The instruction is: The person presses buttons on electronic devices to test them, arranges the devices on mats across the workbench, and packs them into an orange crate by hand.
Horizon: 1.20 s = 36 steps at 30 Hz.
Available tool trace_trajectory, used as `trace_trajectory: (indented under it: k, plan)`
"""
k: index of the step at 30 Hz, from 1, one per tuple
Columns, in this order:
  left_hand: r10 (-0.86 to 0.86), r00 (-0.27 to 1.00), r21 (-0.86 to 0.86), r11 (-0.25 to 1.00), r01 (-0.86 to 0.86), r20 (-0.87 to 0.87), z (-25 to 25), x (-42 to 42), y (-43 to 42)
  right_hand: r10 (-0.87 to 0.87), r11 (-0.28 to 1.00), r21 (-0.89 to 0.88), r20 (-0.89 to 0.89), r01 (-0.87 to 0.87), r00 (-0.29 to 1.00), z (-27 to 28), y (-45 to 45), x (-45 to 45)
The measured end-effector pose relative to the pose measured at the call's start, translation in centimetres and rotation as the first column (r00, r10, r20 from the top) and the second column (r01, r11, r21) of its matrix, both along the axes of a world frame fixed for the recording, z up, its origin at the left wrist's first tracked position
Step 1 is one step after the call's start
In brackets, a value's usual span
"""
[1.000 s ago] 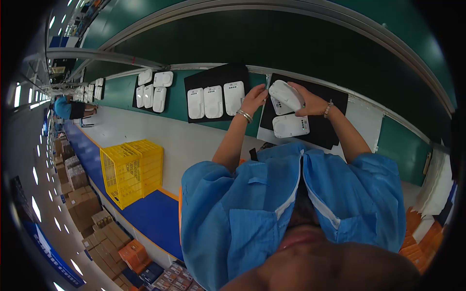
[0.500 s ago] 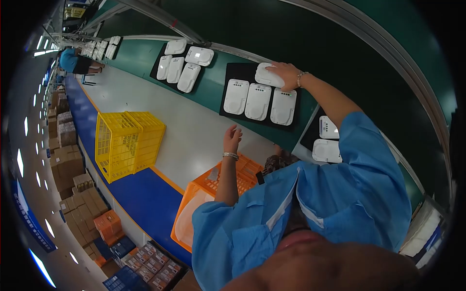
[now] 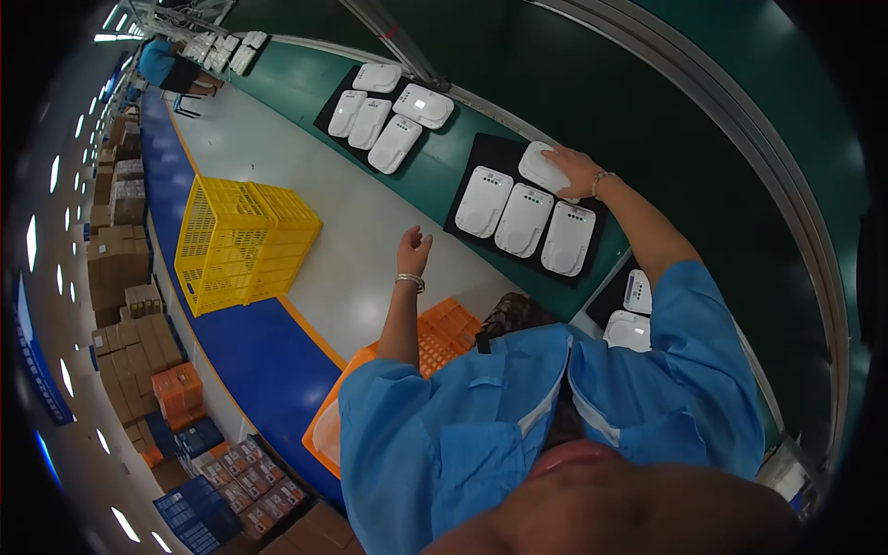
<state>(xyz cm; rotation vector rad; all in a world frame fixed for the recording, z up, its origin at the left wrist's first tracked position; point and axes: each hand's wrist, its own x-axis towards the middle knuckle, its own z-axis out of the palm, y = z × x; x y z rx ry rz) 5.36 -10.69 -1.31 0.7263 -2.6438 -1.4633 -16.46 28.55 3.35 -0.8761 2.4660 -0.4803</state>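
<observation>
My right hand (image 3: pixel 575 172) lies over the right end of a white plastic device (image 3: pixel 538 165), its fingers curled onto the top face; the underside of the grip is hidden. This device sits at the back of a black mat (image 3: pixel 474 159) on the green bench. Three similar white devices lie in a row in front of it: one on the left (image 3: pixel 484 201), one in the middle (image 3: pixel 524 220) and one on the right (image 3: pixel 567 238), each with a row of small dark dots. My left hand (image 3: pixel 413 252) hangs in the air before the bench, fingers loosely bent and apart, holding nothing.
Another black mat (image 3: pixel 335 100) carries several white devices farther along the green bench (image 3: pixel 294 81). More white devices (image 3: pixel 628 330) lie near my right elbow. Yellow crates (image 3: pixel 242 242) stand on the floor, an orange crate (image 3: pixel 447 335) beside me. A co-worker (image 3: pixel 165 67) is far off.
The view has turned, so the bench appears shifted right and down. My right hand stays on the same device. My left hand remains empty in the air.
</observation>
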Motion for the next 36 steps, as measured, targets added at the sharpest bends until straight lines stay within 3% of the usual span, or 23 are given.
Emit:
trace_trajectory:
  k: [2,4,5,7,8,9,12,13,16,17,19,24,26,30,31,33,36]
  plan:
    - [-0.022,1.000,-0.111,0.994,0.021,-0.011,1.1,-2.0,-1.5,-0.029,0.999,-0.029,-0.127,0.025,0.991,0.0,-0.7,0.4]
    - [-0.164,0.985,-0.602,0.792,0.102,-0.049,1.0,-5.4,-3.0,-0.132,0.974,-0.205,-0.174,0.095,0.976,-0.7,-2.7,0.7]
    - [-0.162,0.985,-0.596,0.797,0.098,-0.055,1.0,-7.2,-3.5,-0.186,0.915,-0.375,-0.068,0.148,0.980,-1.2,-3.9,0.8]
    - [-0.175,0.983,-0.625,0.774,0.104,-0.053,2.8,-11.3,-3.6,-0.248,0.834,-0.492,0.066,0.248,0.966,-0.6,-7.3,0.9]
    - [-0.216,0.975,-0.698,0.705,0.124,-0.045,3.4,-13.3,-3.7,-0.286,0.780,-0.469,0.321,0.414,0.903,0.9,-9.3,0.8]
    - [-0.256,0.966,-0.765,0.628,0.143,-0.030,3.5,-15.1,-3.9,-0.298,0.778,-0.466,0.317,0.421,0.900,0.8,-11.6,0.2]
    - [-0.413,0.910,-0.785,0.550,0.285,0.041,2.6,-19.6,-6.2,-0.330,0.564,-0.453,0.643,0.690,0.691,-1.9,-18.7,-3.0]
    - [-0.425,0.905,-0.772,0.566,0.288,0.025,2.3,-20.5,-7.1,-0.342,0.573,-0.435,0.643,0.695,0.685,-2.2,-21.1,-4.0]
    - [-0.411,0.912,-0.738,0.613,0.283,0.008,1.9,-22.4,-10.0,-0.520,0.198,-0.205,0.807,0.959,0.280,-3.1,-27.9,-7.4]
    - [-0.430,0.903,-0.715,0.627,0.309,0.013,1.9,-22.7,-10.7,-0.526,0.197,-0.198,0.805,0.960,0.274,-3.4,-29.4,-8.6]
    - [-0.460,0.888,-0.677,0.654,0.338,0.000,1.7,-23.0,-11.6,-0.438,-0.121,-0.027,0.899,0.992,-0.029,-4.2,-32.0,-9.9]
    - [-0.450,0.893,-0.601,0.718,0.351,-0.015,1.5,-23.2,-12.3,-0.422,-0.197,-0.030,0.905,0.980,-0.057,-4.7,-35.1,-10.8]
    - [-0.444,0.896,-0.579,0.728,0.367,0.009,2.2,-23.4,-12.6,-0.482,-0.149,-0.021,0.875,0.989,-0.053,-4.3,-36.7,-10.7]
    - [-0.505,0.856,-0.527,0.760,0.381,-0.109,2.7,-26.9,-16.9,-0.588,-0.043,-0.072,0.808,0.996,0.033,-4.5,-36.8,-10.7]
    - [-0.468,0.861,-0.577,0.766,0.284,-0.198,1.8,-29.1,-18.6,-0.590,-0.055,-0.067,0.807,0.996,0.022,-4.5,-36.6,-10.7]
    - [-0.399,0.869,-0.553,0.812,0.186,-0.292,0.1,-35.1,-21.9,-0.477,-0.223,-0.036,0.875,0.974,-0.077,-4.1,-36.1,-11.4]
    - [-0.332,0.925,-0.533,0.824,0.190,-0.184,-0.7,-43.5,-23.5,-0.432,-0.277,0.042,0.887,0.960,-0.164,-4.1,-36.1,-12.4]
